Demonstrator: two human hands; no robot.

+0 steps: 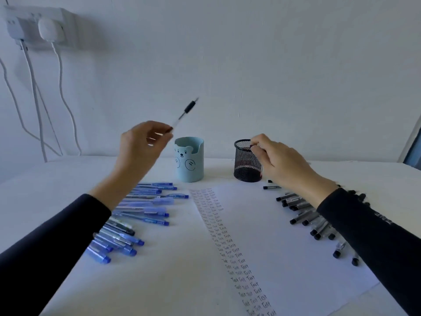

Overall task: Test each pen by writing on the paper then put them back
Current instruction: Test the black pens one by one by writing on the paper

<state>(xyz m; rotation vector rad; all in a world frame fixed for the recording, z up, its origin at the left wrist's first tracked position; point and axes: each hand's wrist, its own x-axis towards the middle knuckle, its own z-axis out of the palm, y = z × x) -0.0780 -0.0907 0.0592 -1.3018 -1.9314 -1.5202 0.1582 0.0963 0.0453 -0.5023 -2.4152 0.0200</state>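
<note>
Pinching mesh cup [245,171] rim, right hand [281,160] — left hand [141,145] holds pen [185,112] aloft.

In the centre left of the frame, the left hand [145,144] pinches the end of a black pen [185,112], raised and slanting toward the upper right, blurred. At centre right, the right hand [280,160] curls its fingers at the rim of a black mesh cup [247,165]; whether they grip it is unclear. A light blue bear cup [189,159] stands just left of the mesh cup. Below both cups lies a sheet of paper [159,258] with a column of "Test" words [230,247]. Blue pens [141,210] lie at the left of the paper, black pens [303,213] at the right.
</note>
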